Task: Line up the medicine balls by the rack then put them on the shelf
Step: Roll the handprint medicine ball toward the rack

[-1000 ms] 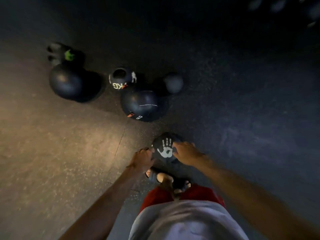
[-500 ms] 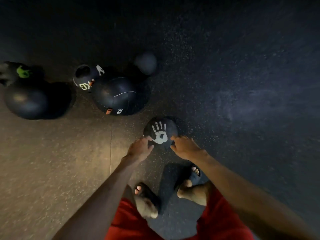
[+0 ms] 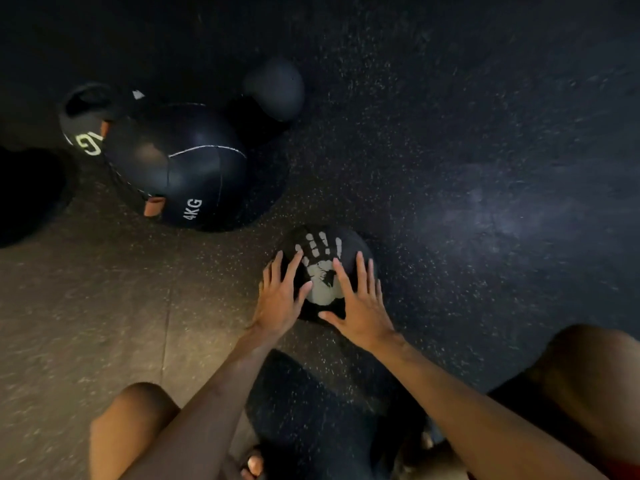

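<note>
The handprint ball (image 3: 323,284) sits on the speckled floor (image 3: 467,188) near the middle of the view. It is round, so it has no long axis of its own, but the pale hand printed on its top runs from 6 to 12 o'clock, palm toward the person and printed fingers toward 12. The left grip (image 3: 280,299) lies on the ball's 8 o'clock side and the right grip (image 3: 360,306) on its 4 o'clock side. Both are spread flat with straight fingers laid on the surface and curl round nothing (the thumbs angle in toward each other across the print). The ball thus lies between the two grips and partly under their fingertips. At 10 o'clock from it, clearly apart, rests the larger 4KG ball (image 3: 180,168), with an orange tab at its lower left. A lettered ball (image 3: 86,129) shows close behind that one at its 10 o'clock, partly hidden by it. A small plain ball (image 3: 277,88) lies at the 4KG ball's 2 o'clock.
</note>
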`<state>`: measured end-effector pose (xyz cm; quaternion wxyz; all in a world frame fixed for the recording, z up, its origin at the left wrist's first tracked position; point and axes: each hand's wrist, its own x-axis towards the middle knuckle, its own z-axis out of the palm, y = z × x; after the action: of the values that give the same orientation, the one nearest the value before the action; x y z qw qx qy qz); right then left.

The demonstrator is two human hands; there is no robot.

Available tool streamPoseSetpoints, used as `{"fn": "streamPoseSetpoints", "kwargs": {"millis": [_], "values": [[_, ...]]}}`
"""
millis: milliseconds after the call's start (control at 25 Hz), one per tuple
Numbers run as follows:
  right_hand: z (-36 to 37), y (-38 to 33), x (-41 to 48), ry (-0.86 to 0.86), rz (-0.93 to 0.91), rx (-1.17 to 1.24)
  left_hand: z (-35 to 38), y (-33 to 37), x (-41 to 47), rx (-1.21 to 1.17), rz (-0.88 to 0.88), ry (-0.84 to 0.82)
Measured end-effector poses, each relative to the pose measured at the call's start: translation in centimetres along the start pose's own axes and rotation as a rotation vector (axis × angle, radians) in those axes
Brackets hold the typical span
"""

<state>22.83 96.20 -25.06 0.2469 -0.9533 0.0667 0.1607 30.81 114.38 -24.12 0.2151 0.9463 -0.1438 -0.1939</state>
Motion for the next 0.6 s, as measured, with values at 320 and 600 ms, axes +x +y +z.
{"fn": "streamPoseSetpoints", "kwargs": {"millis": [320, 600], "values": [[-1.3, 5.0, 10.5, 0.26, 0.048, 0.412, 3.3, -2.7, 4.5, -0.124, 0.192, 0.089], [-6.0, 8.2, 19.1, 0.43, 0.322, 0.642, 1.0, 6.6, 18.1, -0.054, 0.041, 0.063]]}}
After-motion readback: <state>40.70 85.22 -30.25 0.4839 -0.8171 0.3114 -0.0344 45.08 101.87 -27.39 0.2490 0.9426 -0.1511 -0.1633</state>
